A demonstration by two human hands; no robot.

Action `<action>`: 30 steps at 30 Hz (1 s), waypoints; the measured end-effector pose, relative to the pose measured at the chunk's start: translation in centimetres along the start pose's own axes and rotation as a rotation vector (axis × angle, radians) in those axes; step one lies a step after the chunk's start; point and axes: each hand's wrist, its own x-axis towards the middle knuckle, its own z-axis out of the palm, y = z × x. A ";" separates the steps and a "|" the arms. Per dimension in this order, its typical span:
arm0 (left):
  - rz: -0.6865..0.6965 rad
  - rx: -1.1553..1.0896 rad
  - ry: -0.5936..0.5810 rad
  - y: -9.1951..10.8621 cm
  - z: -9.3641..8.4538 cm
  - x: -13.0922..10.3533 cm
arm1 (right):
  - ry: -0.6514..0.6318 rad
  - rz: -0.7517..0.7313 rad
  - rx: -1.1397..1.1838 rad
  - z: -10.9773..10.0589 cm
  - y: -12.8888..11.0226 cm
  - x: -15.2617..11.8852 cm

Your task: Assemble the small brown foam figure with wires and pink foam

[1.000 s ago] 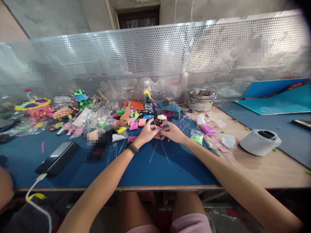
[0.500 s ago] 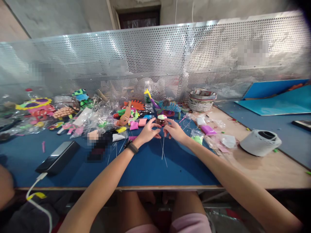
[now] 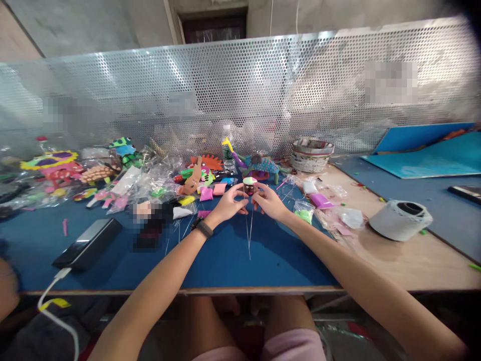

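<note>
Over the middle of the blue table mat, my left hand (image 3: 231, 203) and my right hand (image 3: 269, 201) face each other with curled fingers. Each pinches a thin metal wire (image 3: 250, 230); the wires hang down toward me and their lower ends meet. Between the fingertips shows a small brown clay head (image 3: 249, 188) with white eyes and a white, green and pink top. Whether the fingers press on the head or only on the wires is hard to make out. Pink (image 3: 206, 193) and salmon clay packets (image 3: 220, 189) lie just beyond my left hand.
Clay animals and plastic bags crowd the left and back. A water bottle (image 3: 227, 150) and woven basket (image 3: 311, 154) stand by the perforated metal screen (image 3: 240, 85). A power bank (image 3: 88, 243) lies left, a white cone-shaped roll (image 3: 400, 220) right, with clay bags (image 3: 303, 213) nearer.
The wires' lower ends, crossed before, now come together at a point. The clay head shows a little more between my hands, which have barely moved.
</note>
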 end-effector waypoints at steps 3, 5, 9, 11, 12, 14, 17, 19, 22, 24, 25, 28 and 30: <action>-0.002 0.008 0.005 0.1 0.1 0.0 | -0.005 -0.005 -0.002 0.0 0.0 0.0; -0.002 0.013 0.009 0.1 0.1 0.0 | -0.006 -0.004 -0.001 -0.1 0.0 0.0; 0.006 0.011 0.003 0.0 0.1 0.0 | 0.000 -0.005 0.004 -0.1 0.0 0.0; 0.006 0.007 0.001 0.0 0.1 0.0 | 0.002 -0.007 0.005 -0.1 0.1 0.1; 0.004 0.007 0.002 0.1 0.1 0.0 | 0.003 -0.008 0.006 -0.1 0.1 0.1; 0.000 0.007 0.004 0.1 0.1 0.0 | 0.006 -0.009 0.008 -0.1 0.2 0.1; -0.007 0.008 0.005 0.2 0.1 0.0 | 0.010 -0.001 0.015 -0.1 0.2 0.1; -0.006 0.009 0.003 0.2 0.1 0.0 | 0.008 0.007 0.022 -0.1 0.1 0.1; -0.003 0.006 0.000 0.1 0.1 0.0 | 0.008 0.018 0.043 -0.1 -0.2 0.0; -0.003 0.003 0.001 0.0 0.1 0.0 | 0.016 0.030 0.056 -0.1 -0.4 -0.1; -0.003 0.001 0.002 0.0 0.1 0.0 | 0.022 0.037 0.062 -0.1 -0.5 -0.2; -0.005 -0.003 0.003 0.1 0.1 0.0 | 0.030 0.062 0.073 0.0 -0.7 -0.4; -0.008 -0.003 0.001 0.2 0.2 -0.1 | 0.033 0.075 0.073 0.1 -0.9 -0.6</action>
